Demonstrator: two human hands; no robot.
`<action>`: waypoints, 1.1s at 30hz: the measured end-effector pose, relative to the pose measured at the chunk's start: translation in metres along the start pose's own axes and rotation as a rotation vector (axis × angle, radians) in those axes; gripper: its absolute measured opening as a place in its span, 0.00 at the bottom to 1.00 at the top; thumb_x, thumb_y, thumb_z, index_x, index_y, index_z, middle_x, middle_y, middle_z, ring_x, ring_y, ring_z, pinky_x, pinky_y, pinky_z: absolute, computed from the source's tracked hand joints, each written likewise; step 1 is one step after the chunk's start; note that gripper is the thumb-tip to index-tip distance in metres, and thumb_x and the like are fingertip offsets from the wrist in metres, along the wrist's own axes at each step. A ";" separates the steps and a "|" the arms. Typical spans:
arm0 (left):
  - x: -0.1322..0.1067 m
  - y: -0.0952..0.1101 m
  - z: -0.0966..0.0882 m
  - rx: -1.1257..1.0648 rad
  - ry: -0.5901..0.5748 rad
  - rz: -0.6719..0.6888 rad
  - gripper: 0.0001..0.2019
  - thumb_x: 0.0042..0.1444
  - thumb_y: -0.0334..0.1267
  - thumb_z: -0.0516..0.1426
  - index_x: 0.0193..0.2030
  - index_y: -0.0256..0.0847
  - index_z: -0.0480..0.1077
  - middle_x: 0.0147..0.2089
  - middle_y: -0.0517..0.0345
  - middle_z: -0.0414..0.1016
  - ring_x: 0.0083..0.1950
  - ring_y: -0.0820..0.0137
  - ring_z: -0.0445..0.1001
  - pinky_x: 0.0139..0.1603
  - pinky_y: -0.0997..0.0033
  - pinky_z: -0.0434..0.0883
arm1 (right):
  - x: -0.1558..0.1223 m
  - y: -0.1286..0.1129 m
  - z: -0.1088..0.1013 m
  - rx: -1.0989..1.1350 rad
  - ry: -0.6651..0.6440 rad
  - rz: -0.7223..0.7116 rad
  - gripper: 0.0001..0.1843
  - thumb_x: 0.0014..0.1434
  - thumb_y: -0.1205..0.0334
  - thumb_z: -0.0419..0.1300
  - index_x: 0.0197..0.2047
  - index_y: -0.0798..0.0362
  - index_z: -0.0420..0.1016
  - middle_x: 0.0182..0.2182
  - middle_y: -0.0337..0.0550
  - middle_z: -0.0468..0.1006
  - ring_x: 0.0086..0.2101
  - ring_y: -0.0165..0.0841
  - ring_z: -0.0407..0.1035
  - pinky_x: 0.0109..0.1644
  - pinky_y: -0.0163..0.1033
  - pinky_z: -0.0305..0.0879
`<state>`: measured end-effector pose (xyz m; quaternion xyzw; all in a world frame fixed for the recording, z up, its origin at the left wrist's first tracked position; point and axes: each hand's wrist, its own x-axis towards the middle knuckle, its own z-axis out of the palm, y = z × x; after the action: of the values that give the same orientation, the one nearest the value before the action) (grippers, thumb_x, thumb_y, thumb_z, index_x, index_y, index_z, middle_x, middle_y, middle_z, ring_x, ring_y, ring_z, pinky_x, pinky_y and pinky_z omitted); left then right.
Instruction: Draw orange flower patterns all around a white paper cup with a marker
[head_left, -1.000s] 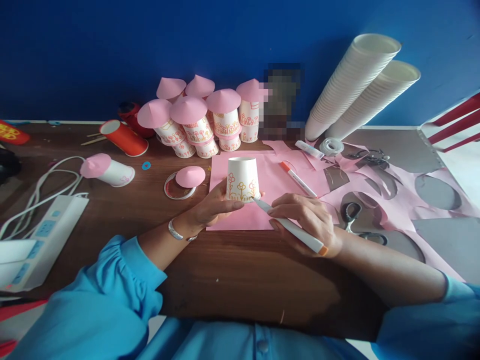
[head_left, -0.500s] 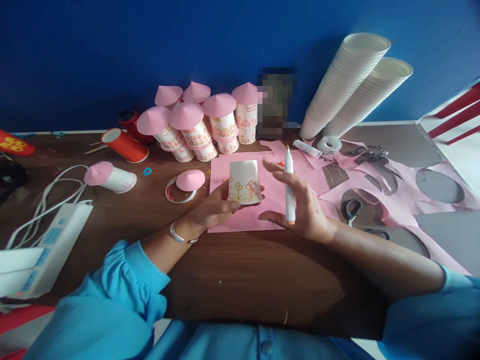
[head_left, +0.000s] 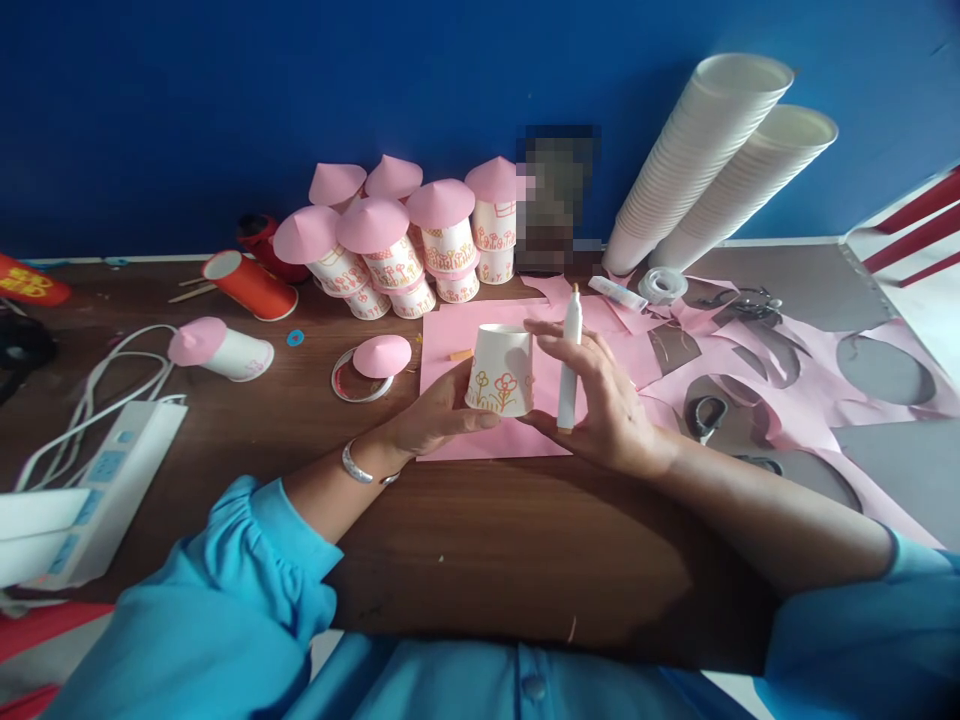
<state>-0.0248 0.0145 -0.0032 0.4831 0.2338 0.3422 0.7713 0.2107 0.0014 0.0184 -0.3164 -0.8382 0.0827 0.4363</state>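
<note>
A: What lies below the left hand [head_left: 442,415]?
B: A rectangular pink paper sheet [head_left: 450,325].
A: And the tapered white paper cup [head_left: 499,352]?
B: This hand clamps its lower rim, narrow end upward, so its orange flowers [head_left: 505,388] are well visible.
A: And the right hand [head_left: 611,415]?
B: Closed around a slim white marker [head_left: 570,365], tip upward, perhaps sparing the cup from ink.

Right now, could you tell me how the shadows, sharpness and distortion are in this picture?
Head view: shadow darkens the brown table below the right forearm; head view: drawn flowers on the white cup are readable; head view: mosaic blocks hide a patch against the blue wall; head view: both cup stacks lean, perhaps from lens distortion.
</note>
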 end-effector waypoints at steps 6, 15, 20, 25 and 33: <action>-0.002 0.001 -0.002 -0.010 0.133 -0.011 0.31 0.48 0.43 0.74 0.59 0.44 0.73 0.57 0.48 0.81 0.60 0.54 0.77 0.63 0.52 0.70 | 0.004 -0.011 -0.017 0.019 0.060 -0.182 0.27 0.74 0.58 0.58 0.72 0.52 0.62 0.38 0.47 0.80 0.37 0.39 0.78 0.40 0.47 0.80; -0.002 0.008 0.004 0.047 0.138 -0.017 0.29 0.51 0.43 0.72 0.59 0.44 0.73 0.56 0.49 0.79 0.59 0.57 0.75 0.61 0.55 0.68 | 0.007 -0.029 -0.024 0.093 -0.023 -0.328 0.15 0.64 0.75 0.62 0.53 0.59 0.74 0.33 0.44 0.77 0.32 0.33 0.75 0.35 0.41 0.80; -0.001 0.007 0.004 0.059 0.141 -0.003 0.31 0.51 0.44 0.73 0.60 0.43 0.72 0.55 0.49 0.79 0.57 0.56 0.76 0.60 0.54 0.69 | 0.005 -0.026 -0.023 0.099 -0.062 -0.325 0.15 0.64 0.74 0.62 0.54 0.59 0.74 0.33 0.45 0.78 0.32 0.35 0.77 0.34 0.41 0.81; -0.002 0.010 0.006 0.055 0.146 0.015 0.29 0.51 0.41 0.72 0.59 0.44 0.73 0.55 0.49 0.80 0.57 0.56 0.77 0.60 0.54 0.70 | 0.003 -0.024 -0.021 0.109 -0.070 -0.314 0.16 0.65 0.73 0.61 0.56 0.58 0.74 0.35 0.46 0.79 0.33 0.36 0.77 0.36 0.44 0.82; 0.000 0.010 0.006 0.069 0.135 0.010 0.28 0.52 0.42 0.72 0.58 0.42 0.73 0.56 0.48 0.80 0.58 0.55 0.76 0.60 0.55 0.70 | 0.005 -0.026 -0.019 0.078 -0.060 -0.291 0.13 0.65 0.73 0.61 0.53 0.56 0.74 0.33 0.44 0.79 0.32 0.35 0.77 0.35 0.42 0.81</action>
<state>-0.0241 0.0141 0.0082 0.4864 0.2947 0.3697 0.7348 0.2116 -0.0187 0.0435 -0.1717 -0.8840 0.0606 0.4305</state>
